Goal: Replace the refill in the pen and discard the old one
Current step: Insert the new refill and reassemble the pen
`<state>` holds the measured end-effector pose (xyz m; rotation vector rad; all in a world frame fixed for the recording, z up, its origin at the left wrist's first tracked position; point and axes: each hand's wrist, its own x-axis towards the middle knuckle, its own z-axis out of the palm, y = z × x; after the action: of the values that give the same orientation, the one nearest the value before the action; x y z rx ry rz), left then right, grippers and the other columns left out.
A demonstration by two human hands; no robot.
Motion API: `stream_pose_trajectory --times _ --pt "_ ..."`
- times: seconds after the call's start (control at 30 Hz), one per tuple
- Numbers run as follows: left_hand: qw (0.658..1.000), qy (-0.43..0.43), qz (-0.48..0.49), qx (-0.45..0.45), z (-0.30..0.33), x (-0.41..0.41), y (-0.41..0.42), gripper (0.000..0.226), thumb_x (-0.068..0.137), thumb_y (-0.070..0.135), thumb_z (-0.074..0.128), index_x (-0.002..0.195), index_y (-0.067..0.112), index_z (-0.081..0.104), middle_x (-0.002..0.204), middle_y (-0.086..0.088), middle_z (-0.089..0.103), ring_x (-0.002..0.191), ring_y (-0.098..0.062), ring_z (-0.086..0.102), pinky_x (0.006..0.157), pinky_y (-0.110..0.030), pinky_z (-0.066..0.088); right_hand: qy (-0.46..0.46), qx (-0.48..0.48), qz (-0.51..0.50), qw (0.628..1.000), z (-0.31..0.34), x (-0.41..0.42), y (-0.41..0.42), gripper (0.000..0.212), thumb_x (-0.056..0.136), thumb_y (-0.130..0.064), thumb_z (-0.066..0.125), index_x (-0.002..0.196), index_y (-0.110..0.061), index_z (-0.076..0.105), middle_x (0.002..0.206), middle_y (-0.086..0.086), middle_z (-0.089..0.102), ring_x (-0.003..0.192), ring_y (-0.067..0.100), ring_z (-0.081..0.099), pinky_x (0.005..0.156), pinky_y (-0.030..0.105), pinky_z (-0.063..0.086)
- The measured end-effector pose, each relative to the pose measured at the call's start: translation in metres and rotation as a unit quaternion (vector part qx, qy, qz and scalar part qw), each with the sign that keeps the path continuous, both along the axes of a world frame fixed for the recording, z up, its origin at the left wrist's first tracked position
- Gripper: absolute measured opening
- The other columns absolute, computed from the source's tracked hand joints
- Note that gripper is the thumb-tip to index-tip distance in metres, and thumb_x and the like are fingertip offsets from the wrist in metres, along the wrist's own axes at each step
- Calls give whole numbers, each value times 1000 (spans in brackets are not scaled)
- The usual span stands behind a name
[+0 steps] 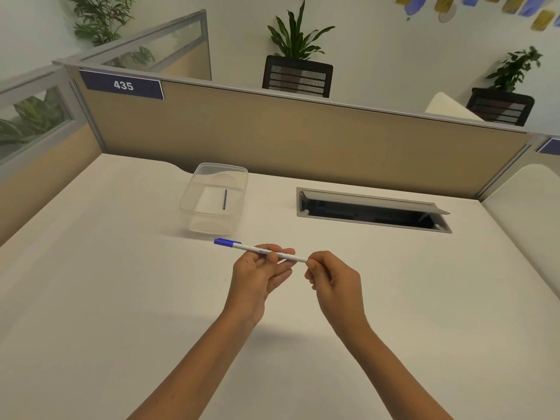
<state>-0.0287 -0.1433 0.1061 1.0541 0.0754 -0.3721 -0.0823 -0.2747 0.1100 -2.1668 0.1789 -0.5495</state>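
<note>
A white pen with a blue cap lies nearly level above the desk, cap end pointing left. My left hand grips its barrel around the middle. My right hand pinches the pen's right end between thumb and fingers; that tip is hidden by the fingers. A clear plastic container stands on the desk behind the hands, and a thin dark refill lies inside it.
The white desk is bounded by a tan partition at the back. An open cable hatch is cut into the desk right of the container. Chairs and plants stand beyond the partition.
</note>
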Motion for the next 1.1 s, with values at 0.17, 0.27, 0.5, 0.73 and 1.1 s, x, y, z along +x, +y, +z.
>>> stream_pose_trajectory --times 0.17,0.27,0.5,0.73,1.1 --pt "994 81 -20 -68 2 -1 -1 15 94 7 47 93 6 62 81 -4 78 80 -22 74 62 -27 60 -126 -201 0 971 -1 -1 -4 9 85 -7 58 84 -4 65 69 7 67 58 19 57 56 19 41" --pt "990 105 -28 -89 3 -2 -2 16 94 6 47 94 5 62 79 -5 78 76 -22 75 60 -29 60 -169 -274 9 947 -2 -1 -11 10 82 -8 60 82 -1 67 70 11 69 58 24 60 55 23 46" --pt "997 43 -34 -60 5 5 0 14 93 8 48 93 6 62 84 -4 78 84 -21 74 65 -26 59 -110 -142 27 983 -4 2 -14 14 91 -13 54 91 -5 65 76 7 70 63 14 63 60 16 51" --pt "997 -3 -70 -34 -7 10 1 13 93 9 49 97 8 61 98 -3 77 97 -22 71 75 -28 58 17 283 27 959 -11 7 -12 7 86 -16 65 91 -15 70 76 3 72 71 18 69 64 22 57" --pt "994 101 30 -21 -56 29 31 9 87 17 62 86 13 70 76 -3 72 71 -16 72 60 -28 58 76 439 -17 895 -43 7 -44 11 81 -1 67 87 -8 71 71 2 70 72 19 68 70 22 56"
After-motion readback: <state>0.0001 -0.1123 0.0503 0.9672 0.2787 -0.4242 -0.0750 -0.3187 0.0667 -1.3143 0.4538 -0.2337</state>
